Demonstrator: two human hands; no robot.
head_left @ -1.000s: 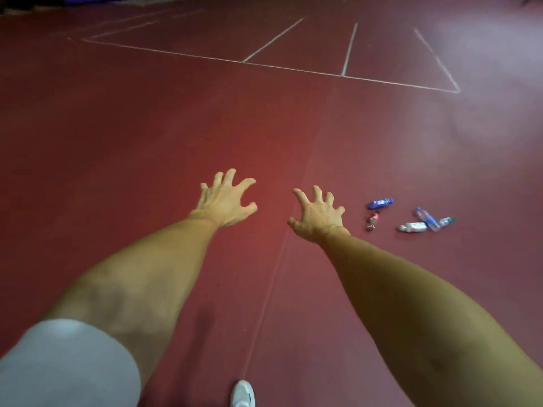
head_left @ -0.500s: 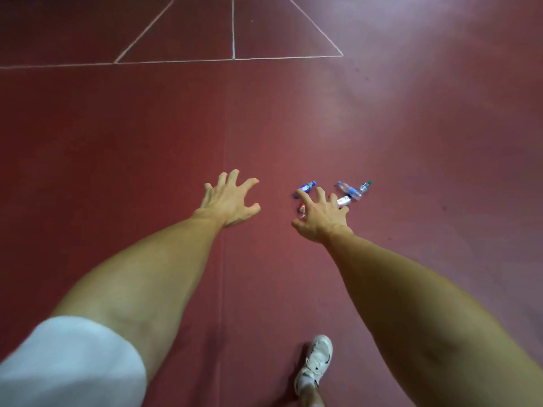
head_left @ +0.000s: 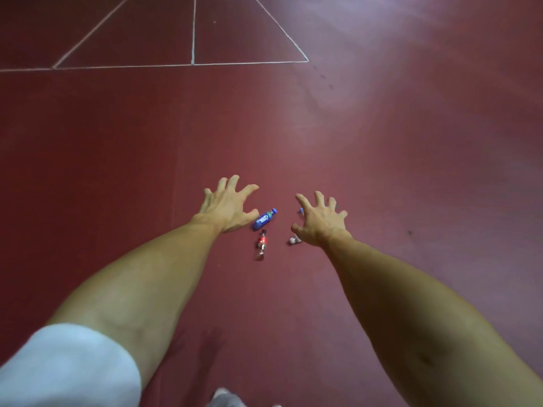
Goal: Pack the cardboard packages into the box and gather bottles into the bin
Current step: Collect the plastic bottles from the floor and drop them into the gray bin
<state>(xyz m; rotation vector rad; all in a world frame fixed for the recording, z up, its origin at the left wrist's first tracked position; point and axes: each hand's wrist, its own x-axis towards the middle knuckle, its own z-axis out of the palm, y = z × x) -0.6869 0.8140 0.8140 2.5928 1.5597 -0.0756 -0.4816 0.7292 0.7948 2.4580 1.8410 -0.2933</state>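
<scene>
1. Both bare arms reach forward and down over the dark red floor (head_left: 411,171); the hands are apart from each other, with bottles lying between and under them.
2. The left hand (head_left: 227,205) has its fingers spread wide and slightly bent; it grips nothing.
3. The right hand (head_left: 320,221) is splayed the same way, fingers parted and bent; it holds nothing either.
4. A blue-labelled bottle (head_left: 265,220) lies on its side on the floor just beside the left thumb; whether the thumb touches it cannot be told.
5. A red-labelled bottle (head_left: 261,245) lies on its side on the floor just beside the blue one, on the nearer side, between the two wrists.
6. The right hand hides further bottles; only a white bottle end (head_left: 293,240) shows by the heel of that hand, and a small blue bit beside its forefinger; how many lie there cannot be told.
7. White lines (head_left: 193,30) are painted on the far floor; a white sleeve (head_left: 67,368) covers the left upper arm; a pale shoe (head_left: 226,399) shows at the bottom edge.
</scene>
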